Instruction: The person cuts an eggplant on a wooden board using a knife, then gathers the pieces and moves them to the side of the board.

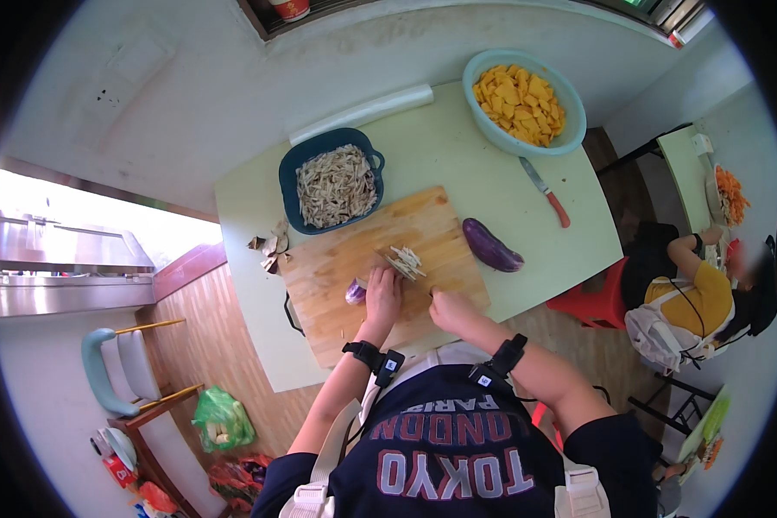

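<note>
My left hand is closed, with its bent fingertips pressing down on the wooden cutting board beside eggplant strips. Whatever lies under those fingers is mostly hidden. A purple-skinned eggplant piece rests against the left side of this hand. At the board's right part, my right hand is wrapped round the handle of a knife, whose blade hardly shows from above. One whole eggplant lies on the table just right of the board.
On the pale green table stand a dark blue basket of cut eggplant strips and a light blue bowl of orange slices. A red-handled knife lies below the bowl. Eggplant trimmings sit left. Another person sits at right.
</note>
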`<state>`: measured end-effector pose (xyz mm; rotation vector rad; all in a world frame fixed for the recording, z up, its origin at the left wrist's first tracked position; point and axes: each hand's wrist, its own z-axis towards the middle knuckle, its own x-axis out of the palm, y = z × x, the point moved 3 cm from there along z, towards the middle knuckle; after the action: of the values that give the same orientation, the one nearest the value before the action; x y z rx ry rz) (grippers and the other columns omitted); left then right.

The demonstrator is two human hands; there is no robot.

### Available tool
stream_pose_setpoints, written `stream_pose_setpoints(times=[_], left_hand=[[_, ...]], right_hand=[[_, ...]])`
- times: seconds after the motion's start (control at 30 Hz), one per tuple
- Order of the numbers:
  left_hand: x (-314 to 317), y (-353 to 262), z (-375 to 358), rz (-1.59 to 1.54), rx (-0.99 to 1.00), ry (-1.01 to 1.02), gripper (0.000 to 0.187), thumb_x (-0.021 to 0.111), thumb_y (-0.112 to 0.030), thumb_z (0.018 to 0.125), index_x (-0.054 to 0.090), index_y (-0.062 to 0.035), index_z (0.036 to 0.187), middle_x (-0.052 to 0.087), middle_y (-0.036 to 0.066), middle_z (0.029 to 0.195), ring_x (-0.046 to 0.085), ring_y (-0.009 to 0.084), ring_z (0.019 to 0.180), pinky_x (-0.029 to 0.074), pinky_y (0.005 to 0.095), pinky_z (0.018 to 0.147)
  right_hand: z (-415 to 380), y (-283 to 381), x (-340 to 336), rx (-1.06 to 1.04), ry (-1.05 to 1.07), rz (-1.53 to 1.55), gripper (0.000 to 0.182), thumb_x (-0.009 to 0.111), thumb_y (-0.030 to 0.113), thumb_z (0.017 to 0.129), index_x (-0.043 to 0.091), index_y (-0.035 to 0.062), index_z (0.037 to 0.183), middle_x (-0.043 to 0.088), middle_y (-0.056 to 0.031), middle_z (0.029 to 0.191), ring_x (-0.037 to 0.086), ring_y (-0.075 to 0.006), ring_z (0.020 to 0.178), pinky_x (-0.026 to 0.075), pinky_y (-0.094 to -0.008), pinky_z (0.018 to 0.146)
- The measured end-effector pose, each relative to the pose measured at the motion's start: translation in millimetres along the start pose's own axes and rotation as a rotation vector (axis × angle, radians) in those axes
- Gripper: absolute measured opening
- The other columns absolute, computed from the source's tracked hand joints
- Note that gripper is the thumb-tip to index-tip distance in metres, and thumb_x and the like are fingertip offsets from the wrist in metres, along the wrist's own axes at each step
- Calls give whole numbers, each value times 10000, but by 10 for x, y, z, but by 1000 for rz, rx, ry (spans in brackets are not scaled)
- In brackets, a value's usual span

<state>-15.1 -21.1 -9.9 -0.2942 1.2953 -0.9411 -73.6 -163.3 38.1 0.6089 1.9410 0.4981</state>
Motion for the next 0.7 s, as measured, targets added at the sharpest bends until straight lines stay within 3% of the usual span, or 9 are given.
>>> stream_pose_setpoints(times=[0.37,0.47,0.6,0.7], left_hand=[[-51,53,38,-131,-183,41,67,546,-46,807,511,12,811,534,186,812,518,368,761,426,406,669],[-22,74,44,-77,-127,60,74,573,-55,803,551,-9,856,569,154,816,561,306,739,461,355,644],[-305,-40,42,-141,-235,-117,65,564,-44,801,575,-25,862,559,121,790,557,236,706,468,312,601],[-423,282,-95,-74,-225,-127,79,551,0,791,566,-12,867,553,113,828,550,214,715,466,287,593]], right_hand=[[-119,-311,-31,-4,-38,79,219,472,174,778,553,-25,819,587,-243,708,574,-412,677,457,-488,638],[-195,-369,-2,46,-113,136,227,470,185,786,553,-25,797,585,-241,699,575,-410,678,456,-487,635],[-302,-248,-37,-14,-157,138,226,474,200,795,550,-13,793,584,-235,680,578,-408,660,460,-491,615],[-367,-285,-51,-26,-201,136,216,482,198,797,545,-9,797,584,-223,661,580,-400,625,465,-486,586]])
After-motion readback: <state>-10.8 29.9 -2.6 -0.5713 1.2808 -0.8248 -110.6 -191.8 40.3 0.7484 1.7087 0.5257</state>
